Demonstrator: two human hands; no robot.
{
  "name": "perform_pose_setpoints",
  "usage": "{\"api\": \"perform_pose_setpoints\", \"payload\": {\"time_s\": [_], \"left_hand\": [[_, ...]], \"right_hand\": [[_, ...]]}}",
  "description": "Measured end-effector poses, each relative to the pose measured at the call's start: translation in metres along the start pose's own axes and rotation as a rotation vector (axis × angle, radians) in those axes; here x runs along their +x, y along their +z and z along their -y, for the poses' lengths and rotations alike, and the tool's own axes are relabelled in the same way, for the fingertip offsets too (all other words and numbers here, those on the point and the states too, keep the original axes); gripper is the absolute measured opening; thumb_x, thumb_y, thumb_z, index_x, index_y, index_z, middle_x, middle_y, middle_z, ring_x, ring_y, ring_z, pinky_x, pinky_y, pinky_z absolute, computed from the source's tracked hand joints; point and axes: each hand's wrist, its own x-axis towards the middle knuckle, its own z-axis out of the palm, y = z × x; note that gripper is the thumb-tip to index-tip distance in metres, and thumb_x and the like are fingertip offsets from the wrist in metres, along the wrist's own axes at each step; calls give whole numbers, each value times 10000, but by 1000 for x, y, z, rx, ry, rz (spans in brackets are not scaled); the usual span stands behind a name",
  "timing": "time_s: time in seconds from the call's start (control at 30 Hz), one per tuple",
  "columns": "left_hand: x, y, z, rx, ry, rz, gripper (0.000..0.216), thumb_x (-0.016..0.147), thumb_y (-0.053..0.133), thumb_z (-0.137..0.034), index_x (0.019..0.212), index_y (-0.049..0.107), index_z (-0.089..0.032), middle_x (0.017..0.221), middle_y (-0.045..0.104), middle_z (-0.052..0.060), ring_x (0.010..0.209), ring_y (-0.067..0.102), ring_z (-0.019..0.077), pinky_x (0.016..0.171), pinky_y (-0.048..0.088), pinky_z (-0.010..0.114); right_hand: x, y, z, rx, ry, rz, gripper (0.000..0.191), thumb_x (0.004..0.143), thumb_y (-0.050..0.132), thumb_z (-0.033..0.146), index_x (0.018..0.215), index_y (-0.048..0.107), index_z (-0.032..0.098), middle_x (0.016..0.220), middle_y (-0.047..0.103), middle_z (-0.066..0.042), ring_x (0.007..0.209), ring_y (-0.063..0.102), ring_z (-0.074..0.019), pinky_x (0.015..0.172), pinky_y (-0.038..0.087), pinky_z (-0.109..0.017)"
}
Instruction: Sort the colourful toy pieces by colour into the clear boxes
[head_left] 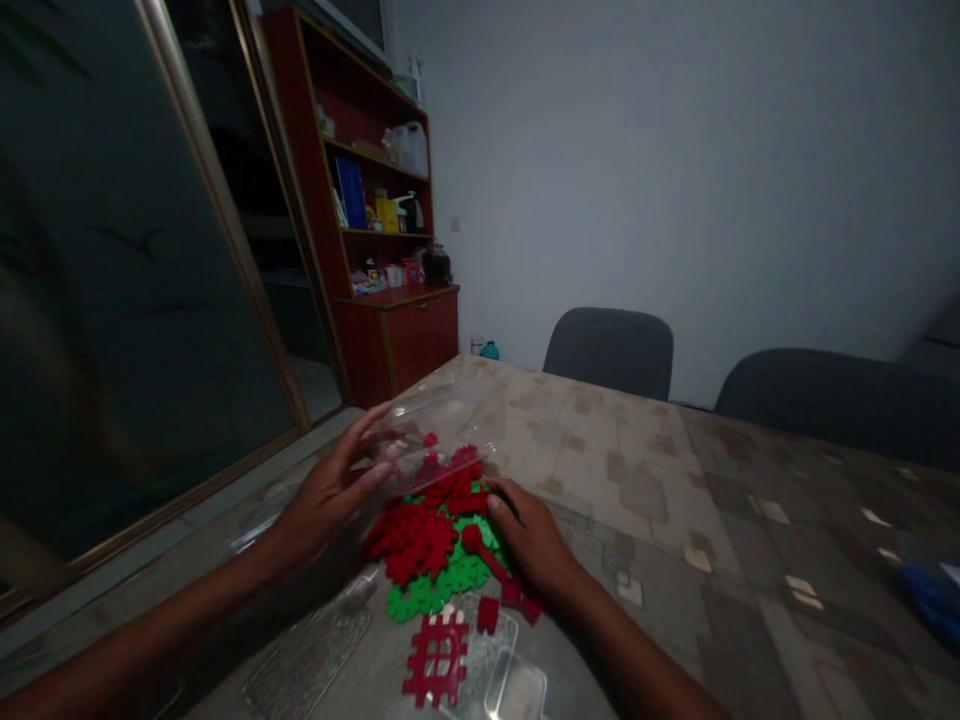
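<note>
A pile of red and green interlocking plastic pieces (431, 545) lies on the table (645, 480) in front of me. My left hand (330, 490) pinches the edge of a clear plastic bag (435, 430) that lies partly over the pile, with a few red pieces inside it. My right hand (532, 540) rests on the right side of the pile, its fingers curled onto the pieces. A red grid-shaped piece (437, 658) lies flat nearer to me, next to a small red block (487, 613).
A clear plastic lid or tray (517, 690) sits at the near edge. Two grey chairs (611, 350) stand at the table's far side. A red wooden shelf unit (375, 230) with several items is at the back left, beside a dark glass door (112, 280). Something blue (934, 590) lies far right.
</note>
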Motion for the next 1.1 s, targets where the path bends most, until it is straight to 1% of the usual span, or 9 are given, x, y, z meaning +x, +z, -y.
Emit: {"api": "perform_pose_setpoints", "payload": {"time_s": [0.13, 0.3, 0.4, 0.5, 0.63, 0.73, 0.8, 0.93, 1.1], "left_hand": [[21, 7, -17, -239, -193, 29, 758, 909, 592, -583, 1528, 313, -244, 1229, 679, 132, 1060, 674, 312, 892, 532, 447], [52, 27, -14, -263, -288, 153, 824, 871, 590, -627, 1523, 332, -194, 1059, 731, 117, 1015, 672, 319, 802, 525, 415], [73, 48, -12, -179, -212, 317, 740, 928, 502, -611, 1524, 346, -201, 1063, 726, 114, 957, 688, 288, 765, 536, 386], [100, 61, -9, 5, -9, 488, 663, 1013, 306, -572, 1556, 269, -193, 1171, 699, 144, 968, 698, 263, 766, 555, 375], [135, 42, 15, 203, 120, 486, 704, 971, 437, -541, 1559, 254, -200, 1369, 596, 172, 1114, 645, 281, 869, 540, 401], [148, 16, 46, 387, 188, 529, 576, 847, 659, -448, 1351, 566, -186, 1346, 623, 145, 1217, 584, 329, 1007, 471, 449], [150, 3, 68, 502, 220, 575, 406, 820, 714, -379, 1166, 679, -168, 1265, 670, 130, 1214, 588, 337, 1062, 430, 475], [153, -3, 101, 692, 268, 636, 282, 938, 672, -336, 1145, 662, -145, 1224, 659, 111, 1130, 627, 285, 988, 497, 504], [160, -8, 116, 848, 305, 652, 270, 990, 623, -331, 1193, 629, -152, 1182, 652, 88, 1006, 660, 235, 867, 567, 442]], "right_hand": [[-5, -19, -4, 58, 90, -152, 410, 932, 516, 495, 1167, 684, 204, 1231, 698, -107, 1164, 614, -279, 1027, 423, -412], [-1, -51, -3, 198, 202, -293, 602, 970, 400, 588, 1404, 468, 177, 1307, 615, -150, 893, 687, -222, 696, 540, -330], [9, -66, 0, 261, 223, -295, 547, 940, 501, 556, 1354, 512, 197, 1267, 630, -112, 778, 699, -183, 591, 530, -276], [22, -79, -6, 280, 296, -344, 389, 955, 550, 437, 1251, 575, 186, 1137, 672, -75, 689, 685, -143, 546, 515, -238], [35, -101, -27, 282, 467, -430, 273, 989, 598, 351, 1192, 608, 169, 1092, 668, -55, 759, 667, -147, 637, 566, -289], [38, -113, -44, 310, 588, -448, 307, 978, 632, 360, 1225, 613, 177, 1177, 655, -70, 941, 670, -206, 791, 585, -400], [40, -117, -53, 335, 630, -461, 331, 975, 635, 360, 1254, 604, 183, 1234, 638, -81, 1003, 663, -226, 838, 576, -430], [54, -113, -66, 368, 644, -490, 340, 975, 635, 361, 1265, 599, 185, 1249, 632, -84, 1015, 660, -230, 844, 575, -435], [85, -97, -75, 387, 590, -462, 346, 973, 637, 359, 1271, 597, 187, 1263, 626, -86, 1032, 656, -236, 857, 571, -445]]}}
